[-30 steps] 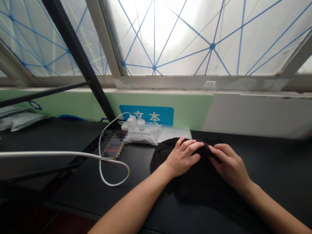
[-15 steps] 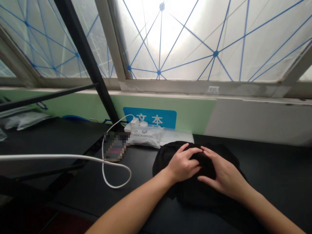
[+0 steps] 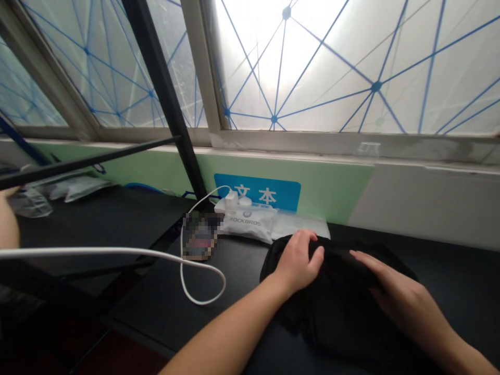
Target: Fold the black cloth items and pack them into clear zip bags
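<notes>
A crumpled black cloth [image 3: 344,317] lies on the black tabletop [image 3: 461,281] in front of me. My left hand [image 3: 299,260] rests on the cloth's far left part, its fingers held together and curled over a fold, thumb pressed against the fabric. Flat on the cloth's right side lies my right hand [image 3: 402,294], fingers stretched out and pointing left. The two hands are a short way apart.
A white cable [image 3: 195,284] loops left of the cloth, beside a blurred phone [image 3: 200,237]. A white ROCKBROS packet [image 3: 247,225] and a clear bag [image 3: 299,223] lie by the wall. A black stand pole [image 3: 172,109] rises behind them. Another person's arm [image 3: 7,221] shows at far left.
My hands have parted: the right one slid right and flattened on the cloth, while the left stayed on the fold. The camera has turned left.
</notes>
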Demonstrator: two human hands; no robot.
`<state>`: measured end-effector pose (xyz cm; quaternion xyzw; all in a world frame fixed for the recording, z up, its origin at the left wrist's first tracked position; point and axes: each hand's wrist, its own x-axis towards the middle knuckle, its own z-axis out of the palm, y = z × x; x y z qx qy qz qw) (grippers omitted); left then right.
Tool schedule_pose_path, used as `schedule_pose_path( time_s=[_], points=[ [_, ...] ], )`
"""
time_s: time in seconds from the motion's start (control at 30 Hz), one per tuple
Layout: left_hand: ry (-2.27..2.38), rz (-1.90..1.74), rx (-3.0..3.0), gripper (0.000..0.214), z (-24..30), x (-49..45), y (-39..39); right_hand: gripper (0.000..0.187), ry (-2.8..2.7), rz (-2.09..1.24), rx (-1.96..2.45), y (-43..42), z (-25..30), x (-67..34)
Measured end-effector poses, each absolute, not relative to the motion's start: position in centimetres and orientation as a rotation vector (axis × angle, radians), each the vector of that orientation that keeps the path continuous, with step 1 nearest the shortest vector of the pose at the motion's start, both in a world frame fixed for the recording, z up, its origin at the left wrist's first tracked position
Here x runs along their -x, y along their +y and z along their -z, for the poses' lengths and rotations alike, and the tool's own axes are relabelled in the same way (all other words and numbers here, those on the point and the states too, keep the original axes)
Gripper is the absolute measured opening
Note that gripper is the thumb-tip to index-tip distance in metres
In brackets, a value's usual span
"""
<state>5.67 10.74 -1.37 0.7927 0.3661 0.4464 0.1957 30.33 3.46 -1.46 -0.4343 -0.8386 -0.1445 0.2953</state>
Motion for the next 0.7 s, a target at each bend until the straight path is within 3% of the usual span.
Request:
schedule_pose_path(
  time_s=[0.17,0.37,0.7],
  points=[
    [1.136,-0.724,-2.477,0.011,1.9,-5.5,10.2,0.058,-2.053,0.473,1.260,3.3,0.2,-32.0],
    [1.076,-0.598,-2.532,0.019,0.5,-5.7,9.4,0.061,-2.155,0.429,1.173,4.1,1.5,-32.0],
    [1.362,-0.403,-2.589,0.034,-0.1,-2.2,16.8,0.054,-2.307,0.422,1.038,5.0,2.9,-30.9]
  ],
)
